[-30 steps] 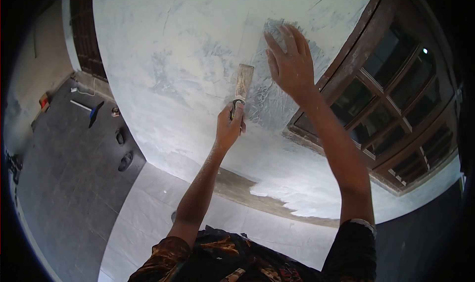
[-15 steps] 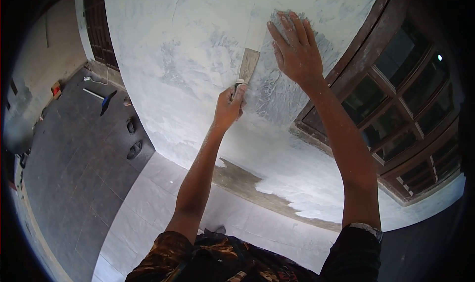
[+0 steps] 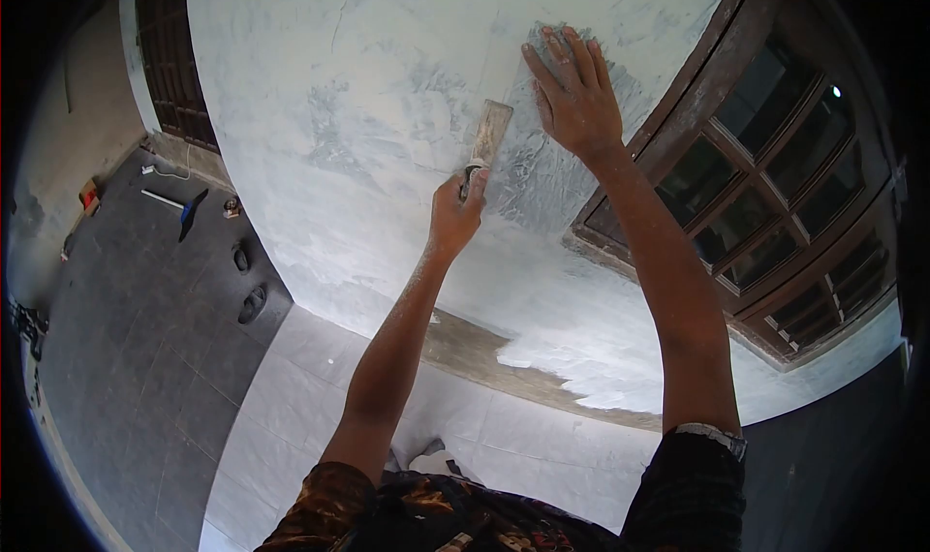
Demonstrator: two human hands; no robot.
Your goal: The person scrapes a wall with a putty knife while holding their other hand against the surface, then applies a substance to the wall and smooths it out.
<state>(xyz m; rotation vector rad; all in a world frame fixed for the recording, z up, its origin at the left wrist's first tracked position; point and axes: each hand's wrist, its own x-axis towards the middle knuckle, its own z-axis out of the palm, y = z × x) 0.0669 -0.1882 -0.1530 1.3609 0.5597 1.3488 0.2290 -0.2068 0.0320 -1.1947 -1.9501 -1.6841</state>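
Note:
My left hand (image 3: 457, 215) is closed around the handle of a putty knife (image 3: 493, 128), its flat blade pointing up near the wall. The white wall (image 3: 387, 44) is smeared with grey and white filler. To the upper right, my right hand (image 3: 579, 99) lies with fingers stretched out against a rough grey patch (image 3: 544, 179) of the wall. No tool shows in it; its palm is hidden. Lower on the wall, a bare brown strip (image 3: 475, 353) shows beneath the white coat.
A brown wooden window frame (image 3: 754, 169) with glass panes borders the wall on the right. On the dark tiled floor (image 3: 145, 358) at left lie sandals (image 3: 252, 303), a blue-headed squeegee-like tool (image 3: 189, 213) and a white cord (image 3: 174, 174). Pale tiles (image 3: 300, 378) run along the wall's foot.
The putty knife and my left hand have shifted slightly right, and the blade is turned a little. My right hand keeps the same spot on the wall. The camera view has shifted slightly.

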